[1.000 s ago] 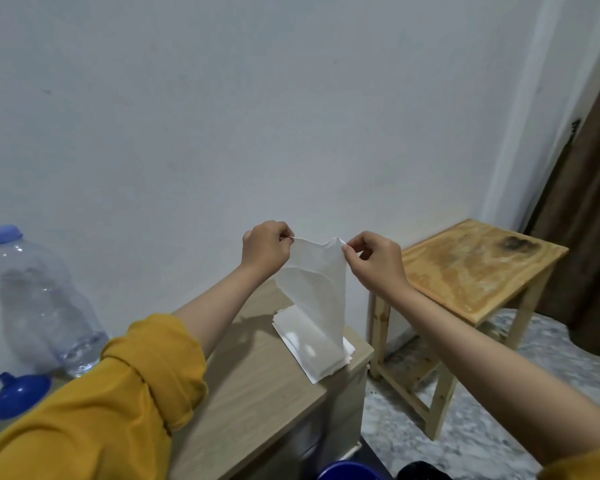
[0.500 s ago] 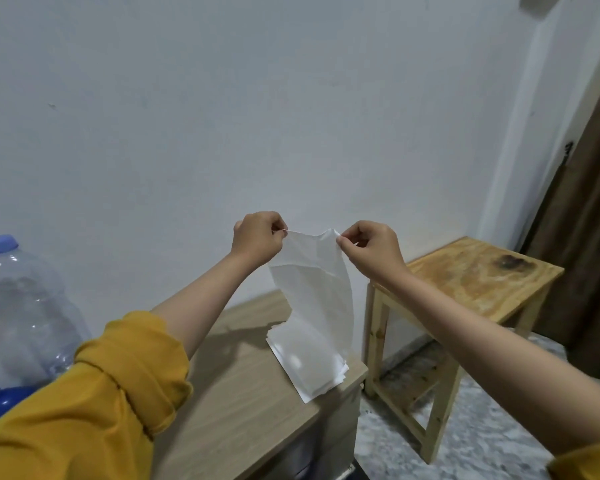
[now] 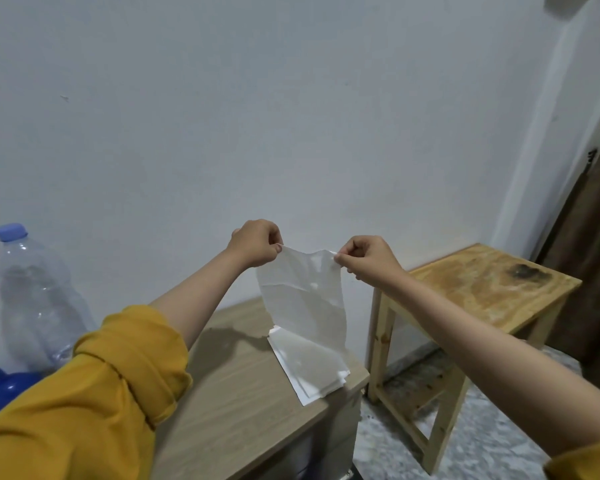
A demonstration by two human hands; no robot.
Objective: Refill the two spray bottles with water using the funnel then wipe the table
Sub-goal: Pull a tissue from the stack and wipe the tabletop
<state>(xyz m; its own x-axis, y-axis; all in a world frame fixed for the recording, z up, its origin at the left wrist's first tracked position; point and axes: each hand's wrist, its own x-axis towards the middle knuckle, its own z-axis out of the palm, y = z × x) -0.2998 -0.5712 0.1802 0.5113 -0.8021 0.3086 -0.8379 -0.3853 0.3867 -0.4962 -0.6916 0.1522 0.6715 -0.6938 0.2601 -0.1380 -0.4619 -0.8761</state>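
A white tissue point(image 3: 303, 299) hangs in the air above the table's right end. My left hand point(image 3: 255, 242) pinches its upper left corner and my right hand point(image 3: 366, 259) pinches its upper right corner. Its lower edge reaches down to a flat stack of white tissues point(image 3: 309, 370) lying at the right end of the light wooden table point(image 3: 236, 410). At the far left stands a large clear water bottle point(image 3: 35, 299) with a blue cap, nearly empty. A blue funnel point(image 3: 6, 389) lies at its foot, partly hidden by my yellow sleeve. No spray bottle is in view.
A small wooden stool point(image 3: 492, 289) with a dark stain stands right of the table, with a gap between them. A white wall runs behind everything. A brown curtain point(image 3: 589, 265) hangs at the far right. The floor is speckled grey stone.
Both hands have lifted the tissue a little higher and pulled its top edge wider. The view has tilted upward, so less of the table's front shows.
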